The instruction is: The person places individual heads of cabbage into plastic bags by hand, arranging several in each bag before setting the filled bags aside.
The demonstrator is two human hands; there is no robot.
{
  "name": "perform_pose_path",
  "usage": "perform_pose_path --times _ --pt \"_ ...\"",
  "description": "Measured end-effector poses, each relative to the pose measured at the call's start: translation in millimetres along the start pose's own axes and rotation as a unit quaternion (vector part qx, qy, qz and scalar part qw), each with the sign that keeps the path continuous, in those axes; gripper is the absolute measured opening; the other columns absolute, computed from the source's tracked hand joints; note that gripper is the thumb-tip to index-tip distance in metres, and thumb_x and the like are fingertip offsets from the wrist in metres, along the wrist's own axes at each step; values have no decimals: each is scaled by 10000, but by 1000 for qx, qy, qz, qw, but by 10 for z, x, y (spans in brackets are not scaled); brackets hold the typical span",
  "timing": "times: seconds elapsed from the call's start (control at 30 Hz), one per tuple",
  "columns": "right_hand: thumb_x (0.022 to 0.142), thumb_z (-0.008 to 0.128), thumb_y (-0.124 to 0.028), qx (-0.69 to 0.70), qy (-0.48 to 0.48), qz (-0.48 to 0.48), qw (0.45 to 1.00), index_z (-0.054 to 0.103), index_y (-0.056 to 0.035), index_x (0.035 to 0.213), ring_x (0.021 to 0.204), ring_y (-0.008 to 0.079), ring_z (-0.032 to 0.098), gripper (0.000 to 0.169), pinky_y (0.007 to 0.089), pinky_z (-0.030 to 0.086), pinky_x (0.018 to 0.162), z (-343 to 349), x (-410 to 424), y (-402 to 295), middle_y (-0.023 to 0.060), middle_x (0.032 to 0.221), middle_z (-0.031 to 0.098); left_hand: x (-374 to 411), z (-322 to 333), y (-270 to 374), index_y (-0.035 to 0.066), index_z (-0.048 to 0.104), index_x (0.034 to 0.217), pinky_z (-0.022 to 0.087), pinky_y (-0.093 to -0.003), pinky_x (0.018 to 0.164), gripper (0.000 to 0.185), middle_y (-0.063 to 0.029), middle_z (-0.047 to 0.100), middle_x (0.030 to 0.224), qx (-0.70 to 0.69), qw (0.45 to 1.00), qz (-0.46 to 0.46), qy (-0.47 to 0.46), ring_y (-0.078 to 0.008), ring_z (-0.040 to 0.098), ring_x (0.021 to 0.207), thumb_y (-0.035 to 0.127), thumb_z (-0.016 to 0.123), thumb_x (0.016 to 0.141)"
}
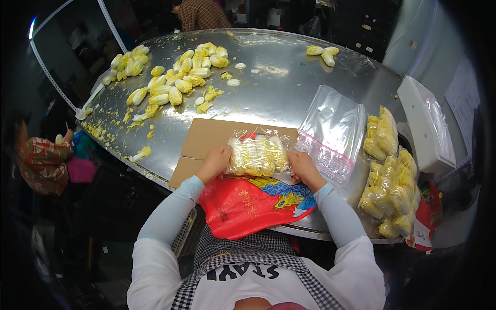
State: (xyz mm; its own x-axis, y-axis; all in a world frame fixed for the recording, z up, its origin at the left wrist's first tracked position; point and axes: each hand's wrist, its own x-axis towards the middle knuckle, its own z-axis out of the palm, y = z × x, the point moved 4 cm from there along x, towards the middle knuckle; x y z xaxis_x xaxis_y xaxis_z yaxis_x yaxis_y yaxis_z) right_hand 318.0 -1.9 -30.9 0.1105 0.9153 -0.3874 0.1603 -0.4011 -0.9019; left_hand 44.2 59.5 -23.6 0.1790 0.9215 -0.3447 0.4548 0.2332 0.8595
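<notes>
Between my hands lies a clear plastic bag of baby napa cabbages (257, 155), above a cardboard sheet (209, 135) and a red printed sack (236, 205) at the table's near edge. My left hand (217, 162) grips the bag's left end, fingers closed. At the other end, my right hand (303, 167) pinches the plastic. Just right of it lies a stack of clear bags with pink zip edges (331, 131). Filled cabbage bags (391, 186) are piled further right. The fingertips of both hands are partly hidden.
Loose baby napa cabbages (182, 79) and leaf scraps (104, 130) cover the left of the metal table (267, 89). A few cabbages (324, 53) sit far right. A white foam box (426, 124) stands at the right edge. One person (46, 162) is at left, another (203, 15) beyond the table.
</notes>
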Motion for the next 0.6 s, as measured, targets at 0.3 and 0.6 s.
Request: perform_pose_path --times 0.3,0.6 --pt "912 476 -263 -39 -11 25 999 591 12 760 383 161 506 334 316 446 373 -57 44 -121 88 541 530 -375 142 491 65 461 1312 416 -447 970 519 -215 470 1348 479 764 325 285 -316 494 1209 168 618 828" --pt "958 537 -334 -84 -13 13 996 632 -2 820 397 131 514 372 296 447 377 -133 82 -249 52 536 529 -104 206 470 -7 346 1417 339 -436 1093 837 -223 419 1403 428 830 357 -26 -377 429 1284 242 746 725"
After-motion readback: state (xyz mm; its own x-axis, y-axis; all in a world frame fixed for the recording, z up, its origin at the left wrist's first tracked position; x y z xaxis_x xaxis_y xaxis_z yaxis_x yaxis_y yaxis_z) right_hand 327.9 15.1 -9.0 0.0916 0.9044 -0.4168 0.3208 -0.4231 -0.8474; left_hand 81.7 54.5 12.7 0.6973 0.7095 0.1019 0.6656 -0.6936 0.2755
